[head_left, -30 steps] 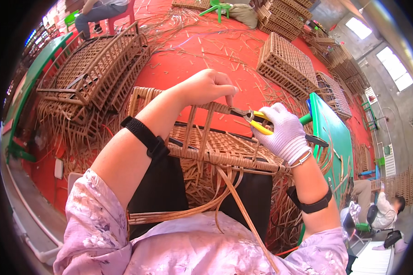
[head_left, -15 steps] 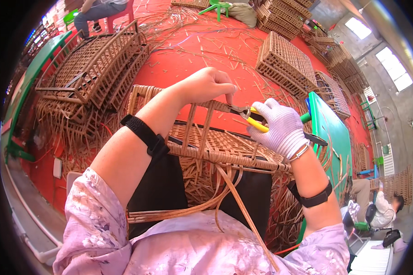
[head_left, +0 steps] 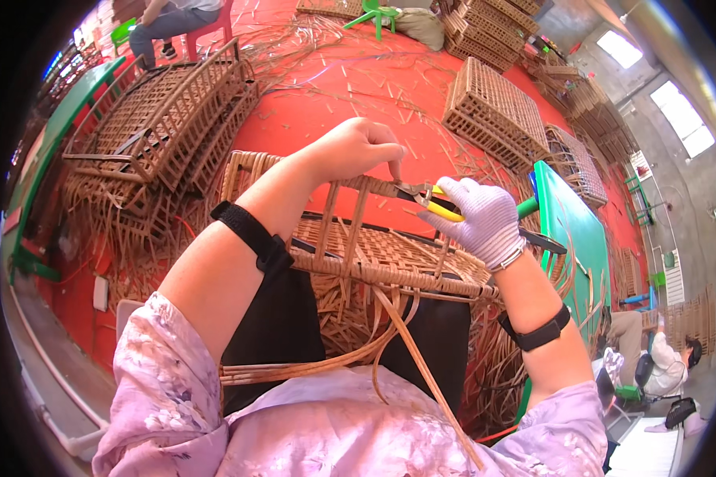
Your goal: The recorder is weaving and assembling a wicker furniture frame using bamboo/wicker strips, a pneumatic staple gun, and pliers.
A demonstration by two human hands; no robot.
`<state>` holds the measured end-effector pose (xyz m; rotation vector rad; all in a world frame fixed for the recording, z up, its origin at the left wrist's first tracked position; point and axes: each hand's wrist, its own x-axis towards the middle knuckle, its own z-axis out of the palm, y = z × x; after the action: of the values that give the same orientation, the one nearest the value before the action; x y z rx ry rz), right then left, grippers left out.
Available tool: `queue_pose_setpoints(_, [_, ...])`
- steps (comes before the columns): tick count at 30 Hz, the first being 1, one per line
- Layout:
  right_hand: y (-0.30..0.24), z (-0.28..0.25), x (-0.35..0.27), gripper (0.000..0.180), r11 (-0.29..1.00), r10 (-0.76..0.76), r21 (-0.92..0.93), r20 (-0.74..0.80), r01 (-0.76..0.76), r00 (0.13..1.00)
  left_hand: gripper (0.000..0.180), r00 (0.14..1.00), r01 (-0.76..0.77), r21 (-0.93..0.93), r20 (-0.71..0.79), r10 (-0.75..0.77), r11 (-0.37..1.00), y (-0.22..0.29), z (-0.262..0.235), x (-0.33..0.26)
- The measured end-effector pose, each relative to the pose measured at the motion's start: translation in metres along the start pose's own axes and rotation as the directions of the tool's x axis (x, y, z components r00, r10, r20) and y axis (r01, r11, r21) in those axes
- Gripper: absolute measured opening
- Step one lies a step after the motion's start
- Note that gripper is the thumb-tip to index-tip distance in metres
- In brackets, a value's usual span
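A partly woven wicker basket [head_left: 410,276] rests across my lap, with its open-slatted side toward me. My bare left hand [head_left: 362,149] is over its upper rim, with thumb and fingers pinched together; what lies between them is too small to make out. In a pale striped glove, my right hand [head_left: 485,219] grips pliers [head_left: 445,213] with yellow and black handles. Their jaws point left, at the wrapped rim just below and right of my left fingertips. Loose wicker strands [head_left: 410,334] hang from the basket's lower edge over my lap.
Stacked wicker baskets [head_left: 159,119] stand at left beside a green table [head_left: 64,111]. More baskets [head_left: 497,107] lie at the far right. Another green table [head_left: 573,222] is beside my right arm. Cane scraps litter the red floor [head_left: 318,99]. Other people sit far left and at right.
My right hand and the pliers have shifted slightly, and the handles sit at a slightly different angle. My left hand stays almost in place above the rim.
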<state>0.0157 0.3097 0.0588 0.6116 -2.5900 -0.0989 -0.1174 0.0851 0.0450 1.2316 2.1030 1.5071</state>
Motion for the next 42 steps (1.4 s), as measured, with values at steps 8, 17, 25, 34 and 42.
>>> queue_pose_setpoints(8, [-0.005,-0.011,-0.008,0.055,0.997,0.044,-0.066,-0.074,-0.049,0.996,0.034,0.999,0.050,0.037,-0.013,-0.049,0.998,-0.002,0.000,0.001])
queue_pose_setpoints(17, [-0.021,-0.033,-0.026,0.048,0.944,0.316,0.047,0.142,-0.326,0.938,0.035,0.999,0.053,0.058,-0.005,-0.053,0.997,-0.006,0.000,0.003])
queue_pose_setpoints(25, [-0.021,-0.037,-0.034,0.054,0.928,0.366,0.044,0.088,-0.371,0.926,0.038,0.998,0.043,0.168,-0.049,-0.035,0.985,-0.010,0.006,0.004])
queue_pose_setpoints(34, [0.111,-0.080,-0.218,0.064,0.469,0.835,-0.093,-0.277,-0.878,0.475,0.034,0.997,0.073,0.224,-0.035,-0.067,0.972,-0.004,0.009,0.001])
queue_pose_setpoints(42, [0.146,-0.061,-0.386,0.076,-0.099,0.988,-0.446,0.061,-0.890,-0.141,0.038,0.998,0.055,0.318,-0.031,-0.047,0.947,-0.008,0.005,-0.003])
